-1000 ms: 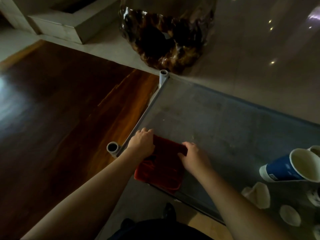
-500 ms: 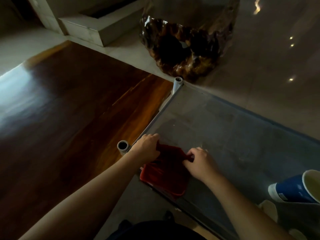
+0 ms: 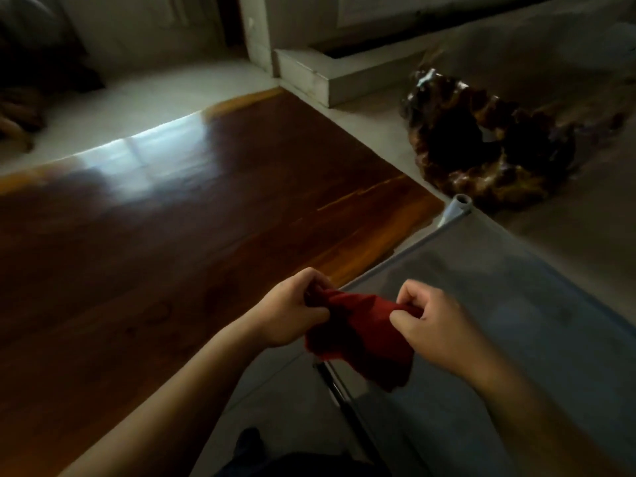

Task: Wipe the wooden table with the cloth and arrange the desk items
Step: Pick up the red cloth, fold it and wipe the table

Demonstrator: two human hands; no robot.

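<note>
Lifted off the grey surface since a second ago, the red cloth [image 3: 361, 325] now hangs in the air between both hands instead of lying flat near the corner, and the view has swung left, so the blue cup and pale pieces seen earlier on the right are out of frame. That suggests the pick-up is done and the cloth is about to be carried over to the wood; no wiping of the wooden worktop [image 3: 172, 218] has begun, and arranging the items is still to come.

Far to the left of both hands lies that wooden worktop, dark and glossy, with a pale reflection across its far part. It looks bare in the part shown.

The left hand [image 3: 289, 311] has its grip closed on the cloth's left upper edge, fingers curled over the bunched fabric, knuckles up, forearm running back to the lower left. It hovers over the seam where the wood meets the grey surface.

Between the two hands the cloth is stretched along its top edge and droops below in a loose fold, clear of the surface as far as I can tell.

The right hand [image 3: 437, 325] pinches the cloth's right upper corner between thumb and curled fingers, wrist slightly raised, forearm running back to the lower right. Under it and to its right spreads the grey mesh-like surface [image 3: 516, 304] with its pale tube frame. Beyond that corner, on the floor, sits a dark gnarled root piece [image 3: 481, 156].
</note>
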